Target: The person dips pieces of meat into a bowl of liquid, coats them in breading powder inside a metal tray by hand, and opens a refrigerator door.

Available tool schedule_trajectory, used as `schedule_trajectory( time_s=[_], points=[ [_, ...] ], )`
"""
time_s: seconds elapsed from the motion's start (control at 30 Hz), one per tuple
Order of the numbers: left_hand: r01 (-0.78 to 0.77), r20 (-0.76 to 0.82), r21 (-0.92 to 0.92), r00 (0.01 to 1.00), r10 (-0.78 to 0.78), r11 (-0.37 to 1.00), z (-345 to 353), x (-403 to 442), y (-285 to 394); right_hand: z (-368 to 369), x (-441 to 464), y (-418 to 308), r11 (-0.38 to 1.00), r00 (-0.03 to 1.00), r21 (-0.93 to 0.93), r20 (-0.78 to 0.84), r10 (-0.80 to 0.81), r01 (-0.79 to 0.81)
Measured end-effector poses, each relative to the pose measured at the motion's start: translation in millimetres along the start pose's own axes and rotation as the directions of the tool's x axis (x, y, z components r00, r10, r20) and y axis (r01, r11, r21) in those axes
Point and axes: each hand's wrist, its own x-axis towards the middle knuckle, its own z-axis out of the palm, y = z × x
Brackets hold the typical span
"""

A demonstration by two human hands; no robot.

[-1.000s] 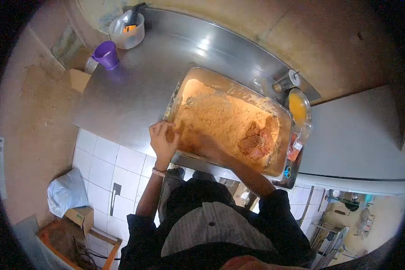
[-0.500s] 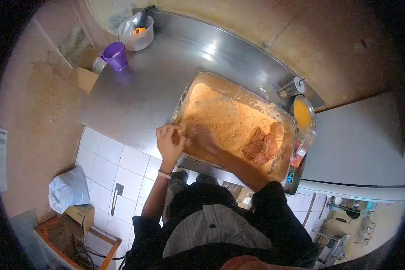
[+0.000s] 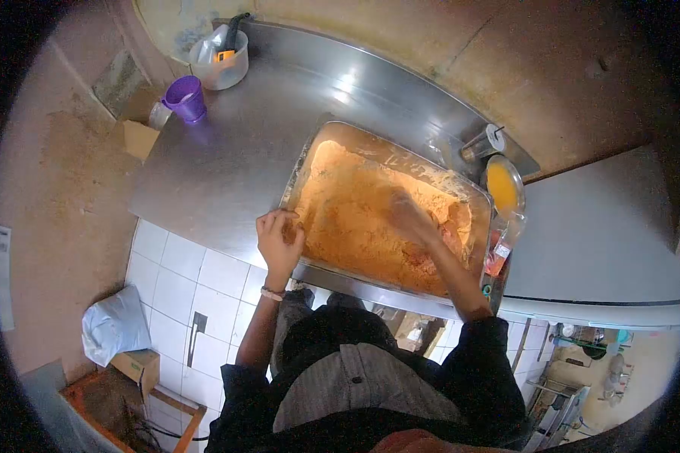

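Observation:
A deep metal tray [image 3: 289, 198] holds orange-tan flour [image 3: 340, 219], with reddish coated meat [image 3: 452, 235] lying in its right part. My left hand [image 3: 278, 235] has its curled fingers round the tray's left rim, the fingertips just inside. Over the middle right of the flour is my right hand [image 3: 406, 213], smeared by motion, just left of the meat. Its fingers are too blurred to read, and I cannot make out anything in them.
The tray stands on a steel counter [image 3: 219, 151]. A purple cup [image 3: 185, 100] and a clear tub [image 3: 223, 66] are at the upper left. At the right are a bowl of yellow liquid [image 3: 501, 185], a metal canister [image 3: 482, 143] and a red packet [image 3: 497, 255].
My right hand has moved from the tray's left part across the flour to the right, near the meat. My left hand stays at the left rim. The view has shifted slightly.

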Motion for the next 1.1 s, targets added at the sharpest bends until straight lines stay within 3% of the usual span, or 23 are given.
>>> schedule_trajectory(
  time_s=[0.07,0.17,0.27,0.33,0.37,0.43,0.47,0.5,0.53,0.63,0.7,0.73,0.77,0.83,0.9,0.93,1.0,1.07,1.1],
  points=[
    [0.001,0.004,-0.013,1.0,-0.001,1.0,-0.1,0.8,1.4,25.2,-4.9,22.3,0.962,0.995,-0.263,0.043,0.091,-0.077],
    [-0.023,0.007,-0.001,1.0,0.023,1.0,-0.4,1.0,4.8,76.2,-4.8,65.8,0.76,0.983,-0.64,0.04,0.178,-0.112],
    [-0.035,0.015,0.02,0.999,0.035,0.999,-2.7,1.6,3.4,70.8,-14.6,81.7,0.675,0.98,-0.732,0.049,0.191,-0.094],
    [-0.039,0.014,0.016,0.999,0.039,0.999,-0.8,0.7,1.2,25.0,-24.6,1.8,0.733,0.989,-0.68,0.095,0.114,-0.02],
    [-0.037,0.016,0.01,0.999,0.036,0.999,-0.2,0.7,0.8,10.6,-22.4,-31.4,0.389,0.956,-0.915,0.2,0.217,0.103],
    [-0.007,0.052,0.014,0.999,0.006,1.0,-1.4,0.1,-0.4,-2.3,-24.8,-38.4,-0.007,0.899,-0.964,0.246,0.362,0.267],
    [-0.008,0.058,0.007,0.998,0.008,1.0,-1.3,0.3,-1.2,-10.9,-30.2,-26.9,0.554,0.983,-0.819,0.185,0.013,0.147],
    [-0.014,0.061,0.009,0.998,0.013,1.0,-1.7,-0.1,-1.7,-12.7,-37.0,-16.1,0.777,0.993,-0.619,0.044,-0.107,0.111],
    [-0.021,0.061,0.012,0.998,0.021,1.0,-1.4,0.0,-1.7,-14.5,-43.7,-6.1,0.917,0.97,-0.359,-0.098,-0.223,0.175],
    [-0.016,0.072,0.01,0.997,0.016,1.0,-1.0,0.6,-3.7,-23.4,-38.4,-8.6,0.89,0.986,-0.449,-0.094,-0.138,0.082],
    [0.001,0.054,0.015,0.999,-0.001,1.0,-1.1,1.4,-1.3,-46.6,-42.9,-67.5,0.799,0.981,-0.598,-0.187,-0.057,-0.068],
    [0.009,0.047,0.019,0.999,-0.01,1.0,-1.0,0.5,0.5,-50.6,-41.4,-58.2,0.8,0.981,-0.596,-0.189,-0.05,-0.074],
    [0.001,0.058,0.017,0.998,-0.002,1.0,-1.3,-0.5,0.8,-58.2,-38.0,-40.9,0.711,0.995,-0.698,-0.024,0.099,-0.088],
    [0.005,0.058,0.013,0.998,-0.006,1.0,-0.5,0.9,-0.3,-76.2,-45.0,-27.0,0.607,0.959,-0.791,0.104,0.264,-0.082],
    [-0.014,0.049,0.021,0.999,0.013,1.0,1.3,1.9,-2.4,-97.9,-58.6,-20.0,0.749,0.996,-0.657,-0.061,0.057,-0.084],
    [-0.028,0.045,0.038,0.999,0.026,0.999,1.3,0.3,-4.0,-112.7,-61.5,-12.7,0.745,0.996,-0.661,-0.068,0.065,-0.094],
    [-0.027,0.065,0.021,0.998,0.026,0.999,1.0,-0.3,-6.7,-154.4,-57.4,10.7,0.505,0.972,-0.859,0.182,0.151,0.083],
    [-0.031,0.06,0.02,0.998,0.03,0.999,3.0,-0.8,-8.4,-196.6,-61.2,30.8,0.366,0.933,-0.916,0.266,0.241,0.166],
    [-0.044,0.042,0.023,0.998,0.043,0.999,4.2,-1.8,-9.3,-216.5,-63.8,31.2,0.736,0.988,-0.66,-0.088,0.125,-0.151]
  ],
)
